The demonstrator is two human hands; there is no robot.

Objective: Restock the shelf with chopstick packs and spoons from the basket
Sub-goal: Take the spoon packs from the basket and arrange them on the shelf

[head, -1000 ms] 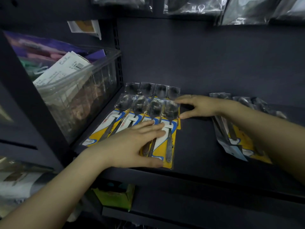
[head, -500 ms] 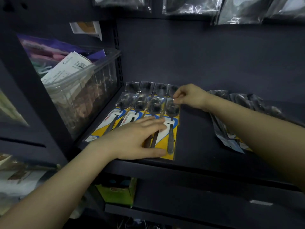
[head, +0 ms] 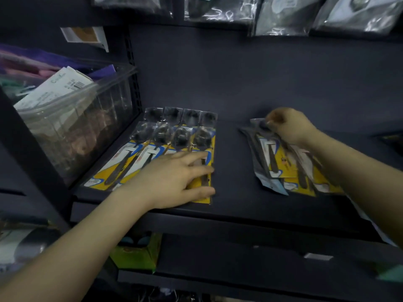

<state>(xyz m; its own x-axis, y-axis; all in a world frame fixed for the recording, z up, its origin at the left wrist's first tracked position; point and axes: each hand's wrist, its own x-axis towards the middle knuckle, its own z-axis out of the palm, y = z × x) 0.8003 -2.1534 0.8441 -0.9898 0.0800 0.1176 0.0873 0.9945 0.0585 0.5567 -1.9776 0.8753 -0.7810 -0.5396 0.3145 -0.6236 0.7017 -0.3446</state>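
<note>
Several spoon packs (head: 139, 155) with yellow-and-blue cards lie side by side on the left of the dark shelf (head: 235, 171), a second row behind them. My left hand (head: 174, 177) rests flat on the near ends of these packs, fingers straight. To the right lies a loose pile of spoon packs (head: 283, 168). My right hand (head: 285, 125) pinches the far top end of that pile with curled fingers. No basket or chopstick packs are visible.
A clear plastic bin (head: 72, 118) full of packaged goods stands at the shelf's left end. Shiny bagged items (head: 283, 14) hang above. A green box (head: 137, 253) sits on the shelf below. Bare shelf separates the two groups of packs.
My right hand left the top right corner of the left packs, moved right and took hold of the top of the right pile. My left hand stayed on the left packs.
</note>
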